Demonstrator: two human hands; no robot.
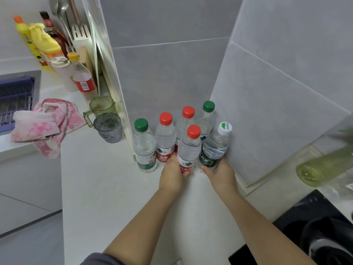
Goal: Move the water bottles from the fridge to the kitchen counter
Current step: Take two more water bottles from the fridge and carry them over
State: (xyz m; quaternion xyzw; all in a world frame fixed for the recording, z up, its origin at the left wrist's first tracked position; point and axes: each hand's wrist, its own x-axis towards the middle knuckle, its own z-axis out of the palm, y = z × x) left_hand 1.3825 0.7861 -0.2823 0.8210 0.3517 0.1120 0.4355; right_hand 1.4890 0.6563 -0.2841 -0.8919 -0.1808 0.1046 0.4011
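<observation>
White countertop (107,184) carries six water bottles gathered in its back corner, where two grey tiled walls meet. The left hand (172,176) has its fingers curled round the lower label of the front red-capped bottle (190,148), which stands upright nearest the person. The right hand (221,172) wraps the base of the white-capped bottle (215,146), whose label is dark green; this bottle tilts, its cap leaning toward the right-hand wall, and whether its base touches the counter cannot be told. Behind them, close together, stand the left green-capped bottle (144,146), the middle red-capped bottle (165,138), the rear red-capped bottle (186,119) and the rear green-capped bottle (207,115), the last deepest in the corner. Toward the counter's left edge lie a crumpled pink towel (45,125), a green handled mug (102,108) and a grey tumbler (108,128) just beside it. A black stovetop (315,217) sits at the counter's near right.
</observation>
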